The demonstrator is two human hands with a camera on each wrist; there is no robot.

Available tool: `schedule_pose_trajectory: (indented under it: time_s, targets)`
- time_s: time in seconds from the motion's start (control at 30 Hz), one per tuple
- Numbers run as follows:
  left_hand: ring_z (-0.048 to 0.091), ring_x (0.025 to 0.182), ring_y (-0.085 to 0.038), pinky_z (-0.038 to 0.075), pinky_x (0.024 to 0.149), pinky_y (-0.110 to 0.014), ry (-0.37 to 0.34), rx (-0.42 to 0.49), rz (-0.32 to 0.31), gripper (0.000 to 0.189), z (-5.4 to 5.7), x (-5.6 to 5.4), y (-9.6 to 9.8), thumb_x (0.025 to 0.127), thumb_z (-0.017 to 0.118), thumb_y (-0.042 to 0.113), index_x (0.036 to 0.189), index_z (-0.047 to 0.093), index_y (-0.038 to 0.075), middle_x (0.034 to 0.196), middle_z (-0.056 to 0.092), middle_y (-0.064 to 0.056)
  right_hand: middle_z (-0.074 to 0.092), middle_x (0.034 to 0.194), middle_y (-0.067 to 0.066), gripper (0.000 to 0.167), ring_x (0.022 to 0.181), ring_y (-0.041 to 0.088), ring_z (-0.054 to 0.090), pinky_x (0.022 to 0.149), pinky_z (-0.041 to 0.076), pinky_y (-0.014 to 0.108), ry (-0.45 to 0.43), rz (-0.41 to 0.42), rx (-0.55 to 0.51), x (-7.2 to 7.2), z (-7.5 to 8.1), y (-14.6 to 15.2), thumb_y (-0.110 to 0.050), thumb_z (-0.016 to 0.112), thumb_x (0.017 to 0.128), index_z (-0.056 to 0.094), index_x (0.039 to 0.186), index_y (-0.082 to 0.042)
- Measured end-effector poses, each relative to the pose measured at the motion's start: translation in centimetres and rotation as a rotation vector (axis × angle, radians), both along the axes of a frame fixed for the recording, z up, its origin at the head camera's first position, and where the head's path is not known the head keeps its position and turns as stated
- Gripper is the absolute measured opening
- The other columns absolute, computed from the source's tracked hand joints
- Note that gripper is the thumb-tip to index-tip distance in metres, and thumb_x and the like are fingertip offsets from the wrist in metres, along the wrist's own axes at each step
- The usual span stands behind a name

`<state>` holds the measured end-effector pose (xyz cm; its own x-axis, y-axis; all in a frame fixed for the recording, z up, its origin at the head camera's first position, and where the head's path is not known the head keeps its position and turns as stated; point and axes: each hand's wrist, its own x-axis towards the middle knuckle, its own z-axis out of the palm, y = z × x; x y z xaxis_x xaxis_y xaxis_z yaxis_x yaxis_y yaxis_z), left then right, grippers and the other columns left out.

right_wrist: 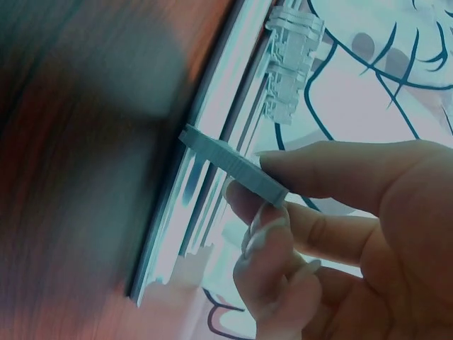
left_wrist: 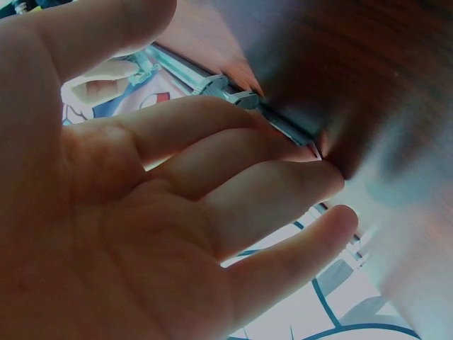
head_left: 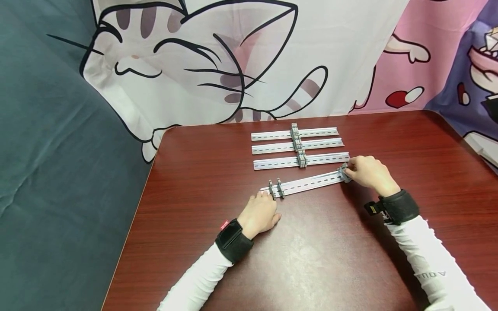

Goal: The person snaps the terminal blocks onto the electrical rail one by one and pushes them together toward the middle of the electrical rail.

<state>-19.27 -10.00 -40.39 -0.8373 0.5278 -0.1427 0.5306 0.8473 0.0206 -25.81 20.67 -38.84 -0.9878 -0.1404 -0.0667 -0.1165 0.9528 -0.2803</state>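
A slotted metal DIN rail (head_left: 311,183) lies slightly slanted on the table, nearest to the person. Two thin grey clip-on blocks (head_left: 280,188) stand on it close to its left end. My left hand (head_left: 261,214) rests its fingertips at that end; the left wrist view shows the fingers (left_wrist: 283,202) extended and slightly spread, gripping nothing. At the rail's right end my right hand (head_left: 369,172) pinches a thin grey terminal block (right_wrist: 237,166) between thumb and fingers. In the right wrist view this block sits across the rail; whether it is clipped on, I cannot tell.
Behind lie three parallel DIN rails (head_left: 272,163), each with a cluster of grey blocks (head_left: 301,158) near its middle. All are on a reddish-brown table (head_left: 186,172). A cat-print cloth (head_left: 272,47) hangs along the back edge, a teal surface (head_left: 58,172) at the left.
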Motion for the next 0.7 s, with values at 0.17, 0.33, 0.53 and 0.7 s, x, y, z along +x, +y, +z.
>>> schedule_pose_trajectory:
  time_s: [0.17,0.33,0.53,0.7]
  targets:
    - [0.058,0.099,-0.027,0.05,0.082,-0.04,0.002,-0.006,0.0,0.034,-0.1,0.0,0.0,0.092,0.061,0.039,0.097,0.072,0.007,0.104,0.064,-0.013,0.057,0.066,0.007,0.014,0.062,0.028,0.054,0.05,0.042,0.043,0.021,-0.013,0.024,-0.1,-0.2,-0.5,-0.019,0.061,0.082,0.062,0.071,-0.011]
    - [0.057,0.1,-0.027,0.05,0.082,-0.04,-0.003,-0.006,0.001,0.034,-0.1,0.1,0.2,0.092,0.06,0.039,0.097,0.072,0.007,0.105,0.064,-0.013,0.048,0.058,0.002,0.021,0.059,0.022,0.048,0.051,0.035,0.034,0.025,0.017,-0.003,-0.5,-0.5,-0.4,-0.015,0.059,0.08,0.053,0.06,-0.012]
    - [0.058,0.1,-0.028,0.05,0.083,-0.04,0.02,-0.011,0.005,0.034,-0.1,0.2,0.2,0.091,0.061,0.039,0.099,0.072,0.007,0.104,0.064,-0.014,0.053,0.059,0.002,0.019,0.06,0.02,0.049,0.053,0.035,0.031,-0.064,0.029,-0.061,-1.4,-0.6,-0.3,-0.013,0.058,0.081,0.059,0.063,-0.009]
    - [0.059,0.099,-0.028,0.05,0.082,-0.04,0.047,-0.017,0.001,0.035,-0.2,0.0,0.2,0.091,0.062,0.039,0.098,0.072,0.007,0.103,0.064,-0.014,0.055,0.062,0.003,0.016,0.061,0.022,0.049,0.052,0.035,0.031,-0.138,0.005,-0.058,-2.2,-0.3,-0.7,-0.015,0.059,0.08,0.062,0.066,-0.007]
